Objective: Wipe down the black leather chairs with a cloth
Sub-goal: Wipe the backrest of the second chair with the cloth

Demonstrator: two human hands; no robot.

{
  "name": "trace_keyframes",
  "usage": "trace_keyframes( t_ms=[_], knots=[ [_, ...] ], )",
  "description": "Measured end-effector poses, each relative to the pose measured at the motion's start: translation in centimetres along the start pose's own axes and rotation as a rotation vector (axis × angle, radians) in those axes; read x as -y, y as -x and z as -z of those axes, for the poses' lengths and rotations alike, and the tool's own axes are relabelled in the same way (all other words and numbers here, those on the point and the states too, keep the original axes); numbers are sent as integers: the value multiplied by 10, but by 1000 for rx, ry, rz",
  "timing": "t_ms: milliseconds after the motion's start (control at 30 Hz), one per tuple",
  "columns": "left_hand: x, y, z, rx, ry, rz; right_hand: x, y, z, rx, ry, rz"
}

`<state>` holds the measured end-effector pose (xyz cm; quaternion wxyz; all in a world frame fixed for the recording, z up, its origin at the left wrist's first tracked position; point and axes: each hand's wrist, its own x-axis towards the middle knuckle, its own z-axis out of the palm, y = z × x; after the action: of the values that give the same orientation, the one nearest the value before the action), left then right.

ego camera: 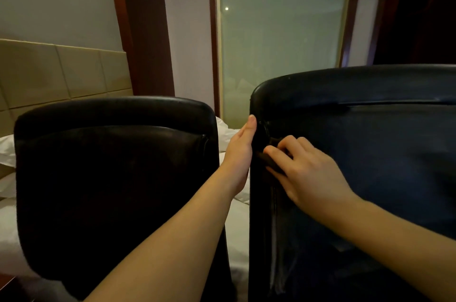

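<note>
Right hand fingers pinching dark cloth, right chair's edge

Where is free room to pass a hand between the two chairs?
A narrow gap runs between the left black leather chair and the right black leather chair, white bedding behind it. The left hand already fills its upper part; the right hand crowds the right chair's edge. Lower down the gap is free.

A bedroom, likely a hotel room — a beige padded panel headboard fills the left middle, white rumpled bedding shows between two black leather chair backs, and a frosted glass panel in dark red-brown wooden framing rises top centre.
</note>
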<state>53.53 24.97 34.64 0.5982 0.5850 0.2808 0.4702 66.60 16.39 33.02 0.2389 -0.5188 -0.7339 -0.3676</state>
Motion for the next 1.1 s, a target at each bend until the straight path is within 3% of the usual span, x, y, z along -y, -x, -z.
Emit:
trace_keyframes(
  t_ms=[200,300,567,800,1000,1100],
  knots=[
    [-2,1,0,4,-9,-39,-18,-63,29,-80,42,-31],
    [-1,0,2,-7,-29,-34,-12,-65,23,-60,-81,-126],
    [-6,7,-3,-27,-36,7,-5,-20,16,110,-3,-30],
    [-10,6,-7,-72,-17,33,-12,-75,29,-73,-144,-251],
    [-7,3,-8,-77,13,16,-33,-67,27,73,-378,-174],
    [-5,0,-10,-84,46,6,-39,-75,25,146,-435,-228]
  ],
)
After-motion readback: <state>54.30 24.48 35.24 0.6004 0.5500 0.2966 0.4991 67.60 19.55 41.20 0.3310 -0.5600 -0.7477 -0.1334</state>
